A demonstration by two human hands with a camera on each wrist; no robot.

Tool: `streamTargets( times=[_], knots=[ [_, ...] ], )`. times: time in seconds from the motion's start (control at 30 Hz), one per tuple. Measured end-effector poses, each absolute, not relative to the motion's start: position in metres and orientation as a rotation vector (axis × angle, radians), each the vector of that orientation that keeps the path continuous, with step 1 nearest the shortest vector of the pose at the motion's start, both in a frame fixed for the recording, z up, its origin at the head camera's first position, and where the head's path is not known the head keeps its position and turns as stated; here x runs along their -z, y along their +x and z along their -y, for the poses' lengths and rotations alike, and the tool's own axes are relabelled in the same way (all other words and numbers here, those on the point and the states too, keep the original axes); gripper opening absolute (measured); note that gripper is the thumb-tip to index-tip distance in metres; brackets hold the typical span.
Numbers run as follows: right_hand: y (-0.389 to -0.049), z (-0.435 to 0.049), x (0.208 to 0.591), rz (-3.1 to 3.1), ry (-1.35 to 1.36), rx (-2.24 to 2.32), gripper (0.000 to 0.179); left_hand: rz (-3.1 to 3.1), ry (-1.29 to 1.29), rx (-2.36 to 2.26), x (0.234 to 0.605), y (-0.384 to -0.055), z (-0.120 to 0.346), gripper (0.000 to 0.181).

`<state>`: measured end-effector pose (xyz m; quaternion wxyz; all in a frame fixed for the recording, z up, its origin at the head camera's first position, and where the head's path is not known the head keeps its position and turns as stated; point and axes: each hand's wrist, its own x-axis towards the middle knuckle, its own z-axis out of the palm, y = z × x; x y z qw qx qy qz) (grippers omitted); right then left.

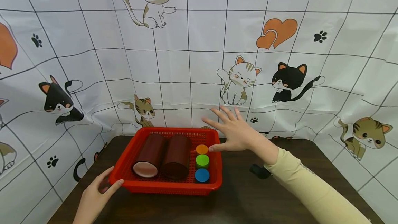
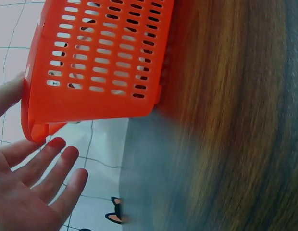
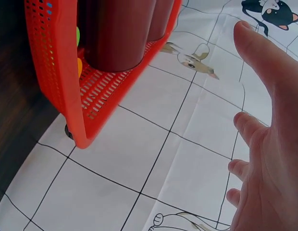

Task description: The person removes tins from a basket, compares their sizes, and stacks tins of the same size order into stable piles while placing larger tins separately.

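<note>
A red perforated plastic basket (image 1: 205, 187) stands on the dark wooden table. Inside lie two dark brown cylinders (image 1: 177, 155), side by side; the left one shows a pale pink end. Along the basket's right side sit three small round-topped pieces: orange (image 1: 202, 149), green (image 1: 202, 161) and blue (image 1: 202, 175). At the front left corner, my left hand (image 1: 96, 193) has its thumb at the rim, its other fingers loosely extended beside the corner, as the left wrist view shows. Spread wide and holding nothing, my right hand (image 1: 234, 130) hovers over the basket's right rim.
A white cloth (image 1: 205, 68) with grid lines and cartoon cats hangs behind and around the table (image 1: 248, 196). A small black object (image 1: 259, 171) appears on the table's right, beneath the right forearm.
</note>
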<state>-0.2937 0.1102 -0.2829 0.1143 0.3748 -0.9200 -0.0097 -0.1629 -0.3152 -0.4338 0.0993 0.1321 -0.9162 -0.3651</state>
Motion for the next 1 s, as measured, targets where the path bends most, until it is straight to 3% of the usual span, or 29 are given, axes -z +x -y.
streamTargets(
  times=[0.47, 1.0],
  knots=[
    [-0.306, -0.092, 0.284, 2.713, 1.126, 0.0, 0.095, 2.683, 0.393, 1.347, 0.438, -0.165, 0.315, 0.079],
    [-0.343, -0.067, 0.29, 2.81, 1.212, -0.246, 0.098, 2.431, 0.354, 1.701, 0.448, -0.167, 0.313, 0.071]
  ],
)
